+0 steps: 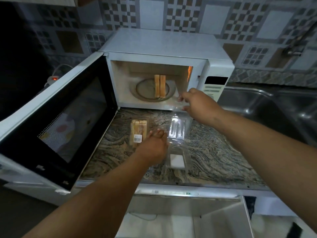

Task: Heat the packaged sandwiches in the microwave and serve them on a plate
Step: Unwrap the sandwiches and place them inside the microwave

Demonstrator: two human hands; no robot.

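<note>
My left hand (152,145) hides its fingertips against the clear pack (177,133); I cannot tell its grip. My right hand (197,103) pinches the pack's far end. Two sandwiches (159,85) stand upright in the open microwave (171,54).

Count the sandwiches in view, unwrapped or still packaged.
2. One unwrapped sandwich stands on the turntable inside the open microwave; one packaged sandwich lies on the countertop by the left hand. None looks hidden.

Head view, looking down, near microwave (169,54).
</note>
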